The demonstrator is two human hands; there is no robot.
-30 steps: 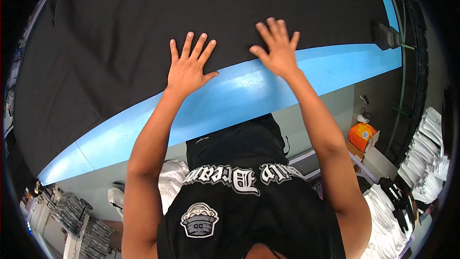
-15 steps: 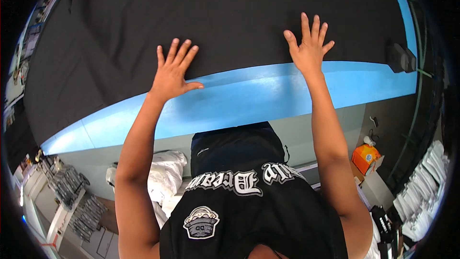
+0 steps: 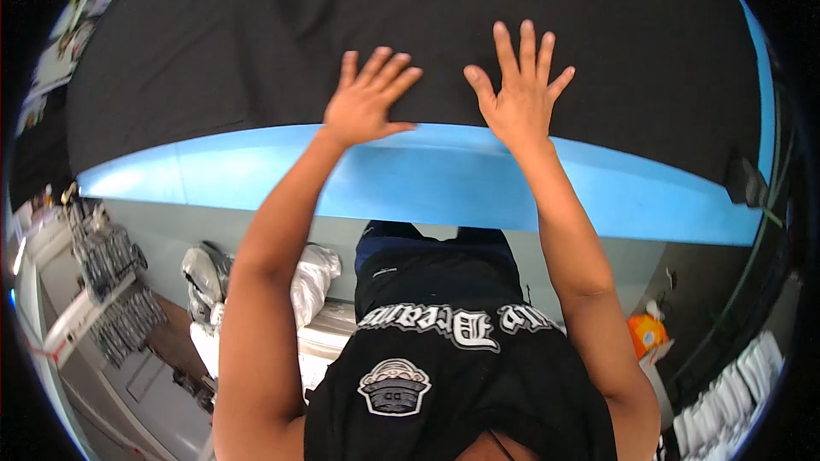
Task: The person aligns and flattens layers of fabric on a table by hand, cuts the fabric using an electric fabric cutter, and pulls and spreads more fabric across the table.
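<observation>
A wide sheet of black fabric (image 3: 615,60) covers most of the blue tabletop (image 3: 427,175), leaving a blue strip bare along the near edge. My left hand (image 3: 367,101) rests palm down near the fabric's front edge, fingers spread and thumb pointing right. To its right, my right hand (image 3: 519,94) also lies flat on the black fabric with fingers fanned out. Neither hand holds anything. Soft wrinkles run through the fabric beyond my left hand. A dark block-shaped object (image 3: 746,183) sits at the fabric's near right corner.
Below the table at left are bundled grey pieces (image 3: 107,260) on a rack and silvery plastic bags (image 3: 314,286). An orange box (image 3: 647,333) and a stack of white folded items (image 3: 735,393) are at lower right. The blue table edge (image 3: 763,77) runs along the right.
My left hand has moved right across the fabric, and the gap between my hands is narrower. The whole view has turned and shifted a little. Both hands stay spread.
</observation>
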